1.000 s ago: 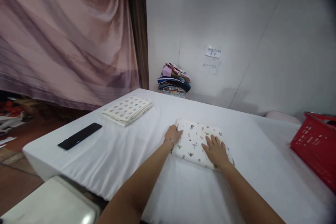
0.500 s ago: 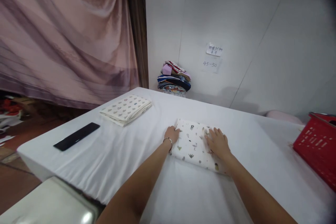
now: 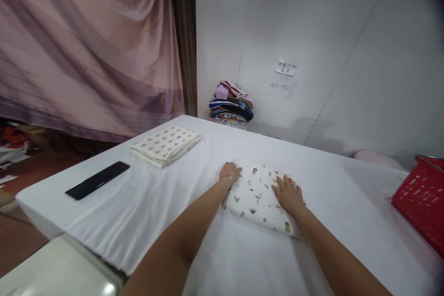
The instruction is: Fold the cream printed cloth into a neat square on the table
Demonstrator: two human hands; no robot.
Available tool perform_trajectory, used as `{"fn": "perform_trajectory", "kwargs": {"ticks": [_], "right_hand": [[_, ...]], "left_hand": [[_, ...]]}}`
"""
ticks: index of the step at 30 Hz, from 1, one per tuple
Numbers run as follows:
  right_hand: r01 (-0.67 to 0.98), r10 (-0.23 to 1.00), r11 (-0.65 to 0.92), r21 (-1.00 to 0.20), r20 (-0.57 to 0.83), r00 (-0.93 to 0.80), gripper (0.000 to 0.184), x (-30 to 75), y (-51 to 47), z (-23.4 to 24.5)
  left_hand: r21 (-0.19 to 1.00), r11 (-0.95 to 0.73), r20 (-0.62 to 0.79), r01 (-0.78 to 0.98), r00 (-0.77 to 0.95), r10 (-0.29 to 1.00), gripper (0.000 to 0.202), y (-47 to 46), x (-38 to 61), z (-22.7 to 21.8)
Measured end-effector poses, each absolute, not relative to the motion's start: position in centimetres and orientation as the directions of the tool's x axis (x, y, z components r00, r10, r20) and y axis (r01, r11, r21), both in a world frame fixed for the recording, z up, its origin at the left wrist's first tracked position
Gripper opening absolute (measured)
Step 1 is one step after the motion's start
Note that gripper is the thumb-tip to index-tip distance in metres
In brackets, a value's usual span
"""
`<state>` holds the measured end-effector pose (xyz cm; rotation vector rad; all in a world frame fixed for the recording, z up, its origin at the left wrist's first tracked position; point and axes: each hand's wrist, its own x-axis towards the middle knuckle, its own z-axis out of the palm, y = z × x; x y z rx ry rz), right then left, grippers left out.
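Observation:
A folded white cloth (image 3: 258, 196) printed with small plants, birds and animals lies flat on the table in front of me. My left hand (image 3: 231, 172), with a bracelet at the wrist, is at its left edge near the far corner, its fingers curled and the thumb over the cloth; the fingertips are partly hidden. On the right part of the cloth my right hand (image 3: 288, 193) rests palm down with its fingers spread. Farther left sits another folded cloth (image 3: 166, 144), cream with grey motifs, touched by neither hand.
The table (image 3: 156, 203) wears a wrinkled white cover. A flat black object (image 3: 97, 180) lies near its left edge. A red plastic basket (image 3: 421, 199) stands at the right. Behind the table rises a stack of folded fabrics (image 3: 231, 104) against the wall. A pink curtain (image 3: 86, 46) hangs at left.
The right hand's fingers look a little more spread on the printed cloth. Both hands stay at the same parts of it. The view has shifted slightly.

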<state>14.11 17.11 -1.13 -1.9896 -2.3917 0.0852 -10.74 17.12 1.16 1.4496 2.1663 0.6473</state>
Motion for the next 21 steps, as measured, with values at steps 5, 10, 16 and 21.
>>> {"fn": "perform_trajectory", "kwargs": {"ticks": [5,10,16,21], "right_hand": [[0.975,0.981,0.193,-0.110,0.019,-0.192,0.054,13.7,18.2,0.4],[0.978,0.982,0.189,-0.092,0.011,-0.189,0.053,13.1,19.1,-0.2],[0.978,0.979,0.203,-0.054,0.029,-0.202,0.052,13.2,19.2,-1.1],[0.977,0.977,0.209,-0.047,0.039,-0.208,0.052,12.7,19.5,-0.7]], "left_hand": [[0.590,0.331,-0.108,0.736,-0.335,0.936,0.037,17.1,-11.0,0.8],[0.577,0.344,-0.133,0.741,-0.330,0.935,0.038,17.3,-11.2,0.9],[0.563,0.340,-0.150,0.753,-0.311,0.938,0.041,18.1,-11.4,1.0],[0.553,0.345,-0.129,0.758,-0.332,0.935,0.046,19.3,-11.0,1.0]]}}
